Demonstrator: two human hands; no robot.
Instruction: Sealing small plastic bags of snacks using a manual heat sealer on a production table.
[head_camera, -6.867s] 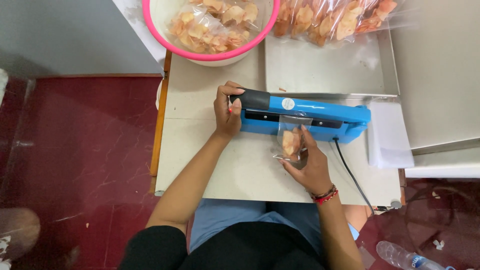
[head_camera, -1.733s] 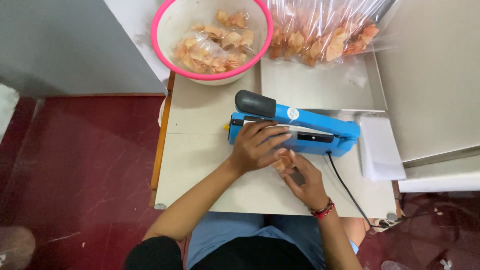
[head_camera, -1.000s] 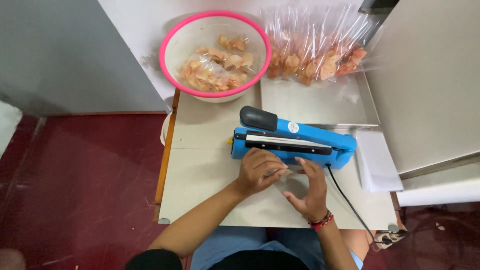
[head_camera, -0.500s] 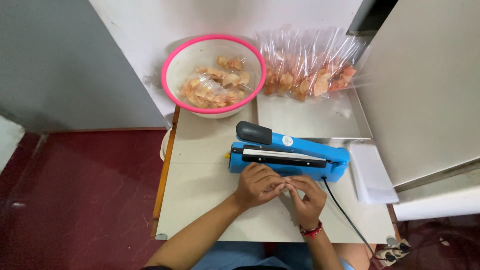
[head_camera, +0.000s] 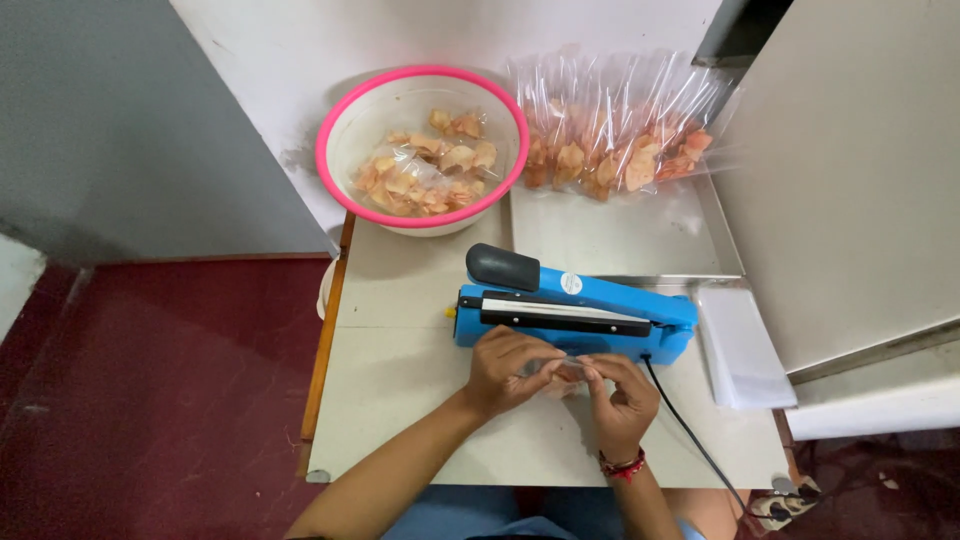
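Hands (head_camera: 565, 375) around small bag (head_camera: 568, 374) beside blue sealer (head_camera: 580, 310)

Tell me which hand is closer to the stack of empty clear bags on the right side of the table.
Right. The right hand is nearer the stack of empty bags, with the black cord between them. The left hand sits farther away, on the other side of the small packet both hands hold.

A small clear packet (head_camera: 566, 372) is almost wholly hidden between the left hand (head_camera: 508, 368) and right hand (head_camera: 622, 397); its contents cannot be made out. The hands also cover the near edge of the blue heat sealer (head_camera: 575, 312). At 5 o'clock from the sealer, its black cord (head_camera: 692, 435) ends in a plug too small to read. Both forearms are cut off by the bottom edge. Sealed snack bags (head_camera: 618, 135) at 1 o'clock blur into glare.
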